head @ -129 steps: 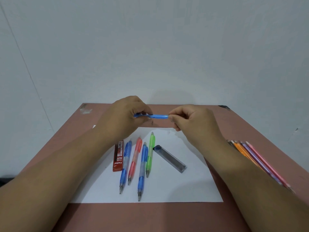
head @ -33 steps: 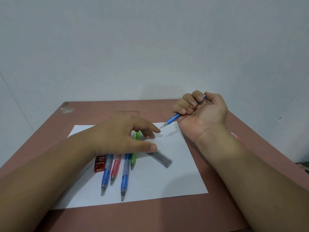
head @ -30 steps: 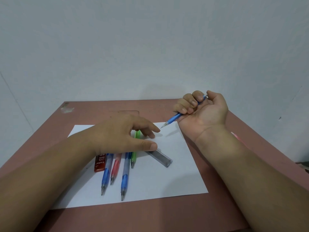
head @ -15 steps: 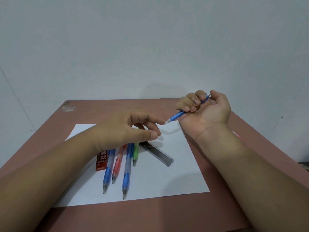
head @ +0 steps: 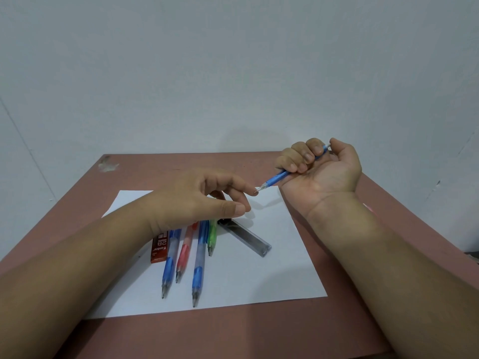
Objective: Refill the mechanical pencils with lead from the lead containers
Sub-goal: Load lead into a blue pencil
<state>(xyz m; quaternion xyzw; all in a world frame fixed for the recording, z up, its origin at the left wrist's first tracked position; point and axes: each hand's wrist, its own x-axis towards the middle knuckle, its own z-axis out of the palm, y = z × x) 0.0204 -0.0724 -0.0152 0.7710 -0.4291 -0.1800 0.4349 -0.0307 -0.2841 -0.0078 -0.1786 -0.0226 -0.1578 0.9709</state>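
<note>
While the right hand (head: 321, 172) wraps its curled fingers round a blue mechanical pencil (head: 278, 177), palm turned up, the barrel slants out of the fist with its metal tip pointing down and toward the left hand (head: 204, 198). That left hand hovers above the paper (head: 280, 270), its forefinger stretched out so the fingertip sits at, or just touching, the pencil's tip; the thumb lies apart below, and I cannot tell whether a lead is pinched there, since anything that thin is too small to see.

My judgement is that this is the lead-handling step on 1 pencil: either feeding a lead at the tip or pressing a protruding one back in.

Below the left hand's fingers, 4 more pencils (head: 198, 257) lie side by side on the paper. A red lead case (head: 159, 248) marked 2B lies on their far side from the gripped pencil, a clear grey lead container (head: 246, 237) on the nearer side.

Next, the move likely calls for a steady right fist, a light straight push along the barrel's axis so nothing snaps, then setting this pencil down apart from the 4.
</note>
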